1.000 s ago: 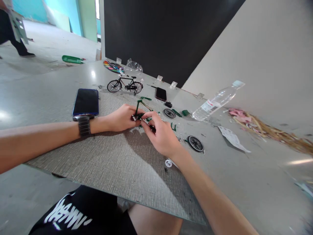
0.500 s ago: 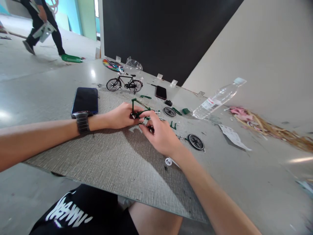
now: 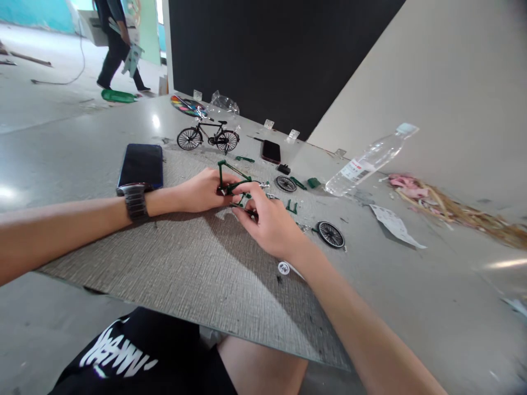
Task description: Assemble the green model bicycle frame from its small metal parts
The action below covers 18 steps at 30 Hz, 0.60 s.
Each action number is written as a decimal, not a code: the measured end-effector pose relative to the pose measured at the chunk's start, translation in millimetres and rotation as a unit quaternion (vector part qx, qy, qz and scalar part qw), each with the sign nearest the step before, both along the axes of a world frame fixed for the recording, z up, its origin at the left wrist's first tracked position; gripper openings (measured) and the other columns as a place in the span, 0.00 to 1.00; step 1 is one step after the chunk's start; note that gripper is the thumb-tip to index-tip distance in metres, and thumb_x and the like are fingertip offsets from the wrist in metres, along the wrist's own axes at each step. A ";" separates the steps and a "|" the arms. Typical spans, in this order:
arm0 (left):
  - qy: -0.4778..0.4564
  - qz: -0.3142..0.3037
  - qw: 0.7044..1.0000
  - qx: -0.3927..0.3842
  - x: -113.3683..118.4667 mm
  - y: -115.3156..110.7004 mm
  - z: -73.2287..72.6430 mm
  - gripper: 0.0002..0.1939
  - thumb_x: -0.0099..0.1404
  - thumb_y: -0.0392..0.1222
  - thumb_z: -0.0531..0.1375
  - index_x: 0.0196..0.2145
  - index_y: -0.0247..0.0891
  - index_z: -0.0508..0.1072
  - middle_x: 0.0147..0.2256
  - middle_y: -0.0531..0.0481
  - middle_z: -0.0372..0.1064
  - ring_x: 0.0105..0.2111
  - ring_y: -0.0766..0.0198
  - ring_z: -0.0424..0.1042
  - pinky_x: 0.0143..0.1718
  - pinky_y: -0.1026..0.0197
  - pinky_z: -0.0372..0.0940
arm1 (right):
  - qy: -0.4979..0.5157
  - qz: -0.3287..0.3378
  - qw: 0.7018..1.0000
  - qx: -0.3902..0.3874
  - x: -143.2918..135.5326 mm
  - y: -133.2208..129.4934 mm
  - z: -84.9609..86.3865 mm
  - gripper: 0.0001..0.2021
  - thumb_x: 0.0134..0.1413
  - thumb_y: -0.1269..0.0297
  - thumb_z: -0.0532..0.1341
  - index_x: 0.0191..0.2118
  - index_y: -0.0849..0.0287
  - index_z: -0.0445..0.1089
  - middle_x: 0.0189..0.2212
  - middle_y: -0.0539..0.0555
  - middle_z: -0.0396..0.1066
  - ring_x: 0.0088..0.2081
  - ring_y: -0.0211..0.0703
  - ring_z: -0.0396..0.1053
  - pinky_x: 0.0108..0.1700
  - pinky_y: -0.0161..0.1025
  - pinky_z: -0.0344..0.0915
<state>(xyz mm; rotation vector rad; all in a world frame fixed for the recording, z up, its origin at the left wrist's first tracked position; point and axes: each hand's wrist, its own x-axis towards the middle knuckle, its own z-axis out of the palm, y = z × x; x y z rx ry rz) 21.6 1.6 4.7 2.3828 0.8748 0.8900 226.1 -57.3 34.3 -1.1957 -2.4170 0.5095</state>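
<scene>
A green toy bicycle frame (image 3: 234,171) is gripped by my left hand (image 3: 202,190), whose fingers close on its lower left part. My right hand (image 3: 265,219) bends over the frame's lower side, thumb and fingers pinched together. Between them is something small and dark that I cannot make out. Just beyond the right hand lie a loose spoked wheel (image 3: 285,184), a small green forked part (image 3: 292,207) and another wheel (image 3: 330,235). An assembled black model bicycle (image 3: 208,136) stands upright behind my hands.
A phone (image 3: 142,165) lies beside my left wrist. Further back are a smaller black device (image 3: 270,151), a green block (image 3: 313,182) and a colourful palette (image 3: 188,106). A clear bottle (image 3: 370,160) leans at the right, near a paper sheet (image 3: 396,225). One person (image 3: 117,44) walks in the background.
Both hands keep nearly the same place and hold on the green frame. In the background the person has walked to the right. The view has shifted slightly.
</scene>
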 end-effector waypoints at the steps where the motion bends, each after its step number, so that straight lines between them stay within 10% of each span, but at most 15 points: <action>1: -0.002 -0.002 1.000 -0.001 0.2 -0.1 0.3 0.07 0.67 0.42 0.61 0.35 0.36 0.77 0.27 0.54 0.69 0.27 0.67 0.65 0.28 0.64 0.58 | -0.002 0.000 1.000 0.000 0.0 -0.1 0.2 0.14 0.67 0.63 0.57 0.56 0.54 0.61 0.27 0.46 0.72 0.26 0.41 0.67 0.34 0.39 0.57; 18: -0.003 0.002 1.000 -0.006 -0.1 0.1 0.6 0.06 0.65 0.41 0.61 0.36 0.36 0.76 0.29 0.53 0.73 0.29 0.66 0.68 0.31 0.64 0.60 | -0.008 0.006 1.000 0.016 1.0 0.2 -2.6 0.15 0.67 0.63 0.56 0.57 0.52 0.60 0.29 0.47 0.73 0.27 0.42 0.67 0.33 0.39 0.56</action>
